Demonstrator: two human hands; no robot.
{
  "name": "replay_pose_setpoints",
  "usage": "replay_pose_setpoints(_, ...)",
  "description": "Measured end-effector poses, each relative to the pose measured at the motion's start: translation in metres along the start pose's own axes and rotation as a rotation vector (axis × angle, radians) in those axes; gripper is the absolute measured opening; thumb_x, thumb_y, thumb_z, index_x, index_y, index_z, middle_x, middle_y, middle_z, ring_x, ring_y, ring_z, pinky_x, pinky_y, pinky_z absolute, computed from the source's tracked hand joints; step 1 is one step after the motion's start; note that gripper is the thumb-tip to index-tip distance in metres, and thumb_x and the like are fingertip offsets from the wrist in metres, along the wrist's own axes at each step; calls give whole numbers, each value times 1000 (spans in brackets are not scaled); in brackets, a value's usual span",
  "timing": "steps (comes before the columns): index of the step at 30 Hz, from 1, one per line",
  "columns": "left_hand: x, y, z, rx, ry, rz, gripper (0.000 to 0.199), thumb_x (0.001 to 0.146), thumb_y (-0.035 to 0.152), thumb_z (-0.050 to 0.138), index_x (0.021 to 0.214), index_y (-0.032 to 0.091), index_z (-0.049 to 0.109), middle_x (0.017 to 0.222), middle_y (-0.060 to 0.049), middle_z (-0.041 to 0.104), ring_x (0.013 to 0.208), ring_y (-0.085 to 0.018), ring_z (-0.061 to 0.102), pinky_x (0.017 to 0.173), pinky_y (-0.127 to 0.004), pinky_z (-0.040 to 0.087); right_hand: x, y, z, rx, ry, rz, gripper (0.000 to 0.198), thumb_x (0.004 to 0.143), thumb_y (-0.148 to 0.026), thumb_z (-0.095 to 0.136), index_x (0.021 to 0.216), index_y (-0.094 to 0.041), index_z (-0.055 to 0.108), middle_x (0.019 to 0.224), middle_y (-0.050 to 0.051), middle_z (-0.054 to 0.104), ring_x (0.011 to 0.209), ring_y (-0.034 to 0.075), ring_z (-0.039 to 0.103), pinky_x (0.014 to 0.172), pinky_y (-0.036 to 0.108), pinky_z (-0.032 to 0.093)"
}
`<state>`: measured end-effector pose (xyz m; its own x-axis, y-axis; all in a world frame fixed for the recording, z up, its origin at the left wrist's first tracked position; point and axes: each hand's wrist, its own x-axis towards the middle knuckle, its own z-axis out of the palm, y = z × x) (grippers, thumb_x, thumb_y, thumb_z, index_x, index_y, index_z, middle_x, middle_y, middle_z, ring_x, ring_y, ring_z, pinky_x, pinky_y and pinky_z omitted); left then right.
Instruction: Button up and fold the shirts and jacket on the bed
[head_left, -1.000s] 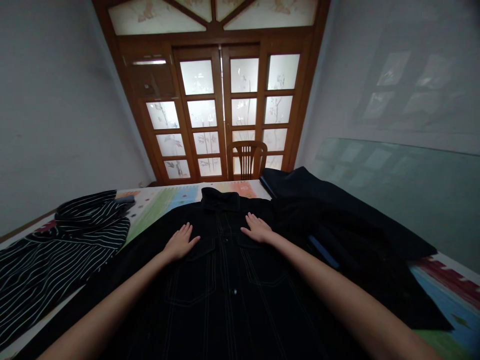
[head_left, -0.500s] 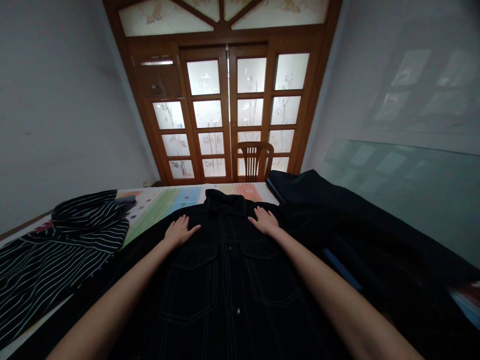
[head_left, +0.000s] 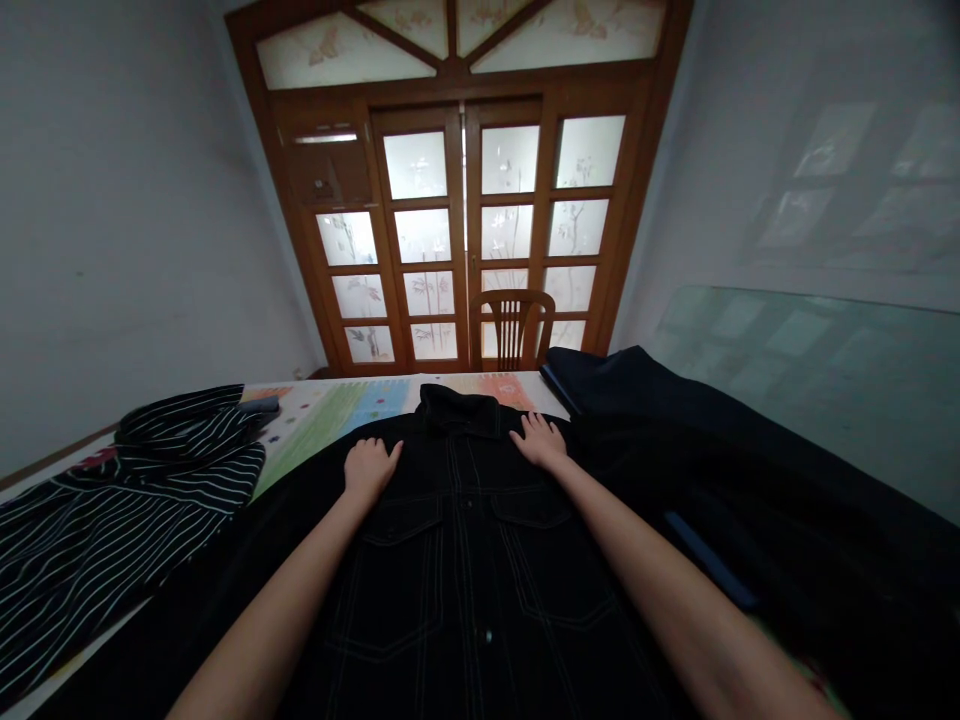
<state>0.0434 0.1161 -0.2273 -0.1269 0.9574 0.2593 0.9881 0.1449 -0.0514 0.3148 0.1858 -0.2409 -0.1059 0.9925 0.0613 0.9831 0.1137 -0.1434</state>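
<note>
A black denim jacket (head_left: pixel 465 560) with pale stitching, two flap chest pockets and metal buttons lies front up across the table, its collar (head_left: pixel 457 408) at the far end. On the shoulder at the left of the collar rests my left hand (head_left: pixel 371 468), its thumb apart and its fingers bent down over the cloth, tips hidden. My right hand (head_left: pixel 540 440) lies flat on the opposite shoulder, fingers spread. Both palms press the fabric. The jacket's lower part runs beneath my forearms and out of view.
A black-and-white striped garment (head_left: pixel 172 480) lies crumpled at the left. Dark folded clothing (head_left: pixel 645 385) is piled at the right, beside a glass panel (head_left: pixel 795 350) against the wall. Beyond the patterned tablecloth (head_left: pixel 337 410) stands a wooden chair (head_left: pixel 512 300) before glazed doors.
My left hand has shifted slightly and its fingers are more bent over the cloth. My right hand keeps its place on the shoulder. The whole view has shifted a little.
</note>
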Motion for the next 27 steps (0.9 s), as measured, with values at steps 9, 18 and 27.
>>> replay_pose_setpoints(9,5,5,4,-136,-121,372,47,81,34,26,122,13,31,131,-7,26,121,-17,20,98,-33,16,-13,-7,-7,10,98,-338,47,80,-42,33,121,-19,36,131,4,28,122,17,16,96,33,14)
replay_pose_setpoints(18,23,20,11,-138,-249,211,54,80,40,24,124,9,27,131,-14,23,120,-23,21,95,-40,19,-8,-6,-1,39,10,-403,44,82,-43,26,119,-24,37,130,0,28,119,17,23,96,37,15)
replay_pose_setpoints(27,27,39,12,-132,-165,86,55,79,40,30,120,5,33,128,-18,28,118,-27,26,94,-41,22,-2,-42,9,85,86,-81,38,83,-29,34,118,-16,38,128,8,33,116,20,28,93,39,22)
